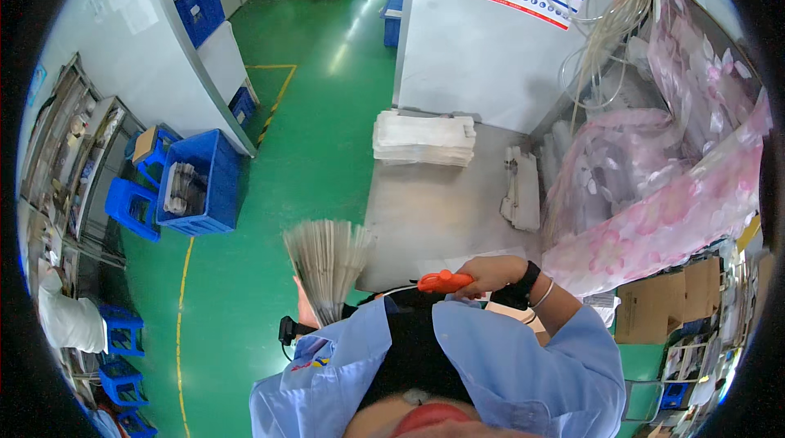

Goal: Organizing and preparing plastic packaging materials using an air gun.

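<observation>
A fanned bundle of thin, pale sheets (327, 265) stands just left of the lower centre of the frame, its edges spread at the top and drawn together at the bottom. The left hand (305, 305) grips it low on its left side, though most of that hand is hidden. To the right, at the lower centre, the right hand (495, 273) is closed around an orange tool (446, 281), apart from the bundle.

Above them, a grey tabletop (433, 213) fills the middle of the frame, with a white stack (423, 139) near its far edge and a smaller pile (522, 189) at its right. Pink floral sheeting (654, 225) hangs on the right, below looped clear tubing (609, 37) at the upper right. At the left, a blue crate (219, 184) containing grey pieces rests on the green floor (270, 274) beside a blue stool (132, 207).
</observation>
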Motion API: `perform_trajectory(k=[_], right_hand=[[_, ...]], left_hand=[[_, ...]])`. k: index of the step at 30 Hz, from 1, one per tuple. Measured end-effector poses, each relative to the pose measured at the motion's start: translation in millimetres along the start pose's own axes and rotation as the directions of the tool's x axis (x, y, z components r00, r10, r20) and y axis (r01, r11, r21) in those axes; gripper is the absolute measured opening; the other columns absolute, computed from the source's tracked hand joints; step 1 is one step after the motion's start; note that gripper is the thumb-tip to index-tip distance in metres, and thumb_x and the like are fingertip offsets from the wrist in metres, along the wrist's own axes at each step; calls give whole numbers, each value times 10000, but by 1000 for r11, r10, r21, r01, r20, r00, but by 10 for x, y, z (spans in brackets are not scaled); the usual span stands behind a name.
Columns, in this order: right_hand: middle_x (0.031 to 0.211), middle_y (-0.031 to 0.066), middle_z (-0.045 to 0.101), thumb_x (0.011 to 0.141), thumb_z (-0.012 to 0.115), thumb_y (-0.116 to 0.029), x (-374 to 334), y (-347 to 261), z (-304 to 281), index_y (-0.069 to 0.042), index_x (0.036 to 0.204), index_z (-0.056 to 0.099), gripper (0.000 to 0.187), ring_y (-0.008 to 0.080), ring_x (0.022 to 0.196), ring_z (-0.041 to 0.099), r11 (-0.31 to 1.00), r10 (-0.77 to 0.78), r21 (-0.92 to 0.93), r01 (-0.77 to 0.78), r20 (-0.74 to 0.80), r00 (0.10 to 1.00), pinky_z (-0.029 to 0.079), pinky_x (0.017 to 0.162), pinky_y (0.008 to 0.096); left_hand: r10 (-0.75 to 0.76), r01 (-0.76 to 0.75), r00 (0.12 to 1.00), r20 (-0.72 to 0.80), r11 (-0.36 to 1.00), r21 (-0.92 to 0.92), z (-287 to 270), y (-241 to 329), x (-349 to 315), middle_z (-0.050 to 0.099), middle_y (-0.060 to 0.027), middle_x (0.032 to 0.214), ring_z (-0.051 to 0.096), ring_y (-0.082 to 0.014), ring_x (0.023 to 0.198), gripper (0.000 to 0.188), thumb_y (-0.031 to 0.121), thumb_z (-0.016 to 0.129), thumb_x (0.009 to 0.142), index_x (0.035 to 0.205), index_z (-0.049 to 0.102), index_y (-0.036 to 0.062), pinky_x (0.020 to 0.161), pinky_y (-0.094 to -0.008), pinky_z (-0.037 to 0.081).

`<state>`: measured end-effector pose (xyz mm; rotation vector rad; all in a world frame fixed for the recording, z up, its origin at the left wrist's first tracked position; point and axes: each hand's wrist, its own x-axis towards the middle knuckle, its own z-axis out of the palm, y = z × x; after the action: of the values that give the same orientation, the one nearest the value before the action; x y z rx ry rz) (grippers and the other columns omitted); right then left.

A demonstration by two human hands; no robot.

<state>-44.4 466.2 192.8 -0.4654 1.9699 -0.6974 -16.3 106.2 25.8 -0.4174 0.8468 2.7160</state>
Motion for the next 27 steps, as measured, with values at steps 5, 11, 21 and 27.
perform_trajectory(k=[5, 11, 21, 27], right_hand=[[672, 41, 612, 880, 626, -334, -62, 96, -264, -19, 835, 622, 319, 151, 606, 562, 971, -203, 116, 209, -58, 977, 451, 585, 309], [657, 35, 600, 876, 620, -386, -213, 136, -350, -33, 826, 630, 356, 163, 605, 558, 998, 44, 40, -46, 48, 998, 454, 597, 307], [763, 59, 616, 865, 640, -347, 237, 15, -7, -11, 1007, 615, 365, 166, 727, 568, 980, 9, 197, 11, -99, 995, 457, 683, 310], [834, 79, 655, 848, 662, -347, 344, -233, 67, -42, 1098, 610, 398, 171, 774, 587, 967, 59, 253, -29, -112, 992, 465, 729, 306]], left_hand=[[-137, 149, 979, 149, 986, -75, 255, -245, 92, 361, -176, 1448, 428, -354, 1269, 885, 732, 270, 865, 1443, 292, 62, 1066, -506, 332], [-279, 273, 947, 158, 960, 61, 33, -285, 363, 403, -179, 1418, 438, -356, 1261, 882, 732, 265, 866, 1432, 316, 58, 1048, -497, 358], [-364, 328, 911, 195, 924, 194, -70, 330, 758, 461, -199, 1364, 536, -362, 1154, 897, 724, 189, 875, 1410, 341, 20, 977, -479, 429], [-373, 312, 910, 182, 903, 295, -38, 573, 822, 456, -191, 1371, 523, -332, 1182, 872, 696, 191, 897, 1415, 323, 7, 1003, -456, 414]])
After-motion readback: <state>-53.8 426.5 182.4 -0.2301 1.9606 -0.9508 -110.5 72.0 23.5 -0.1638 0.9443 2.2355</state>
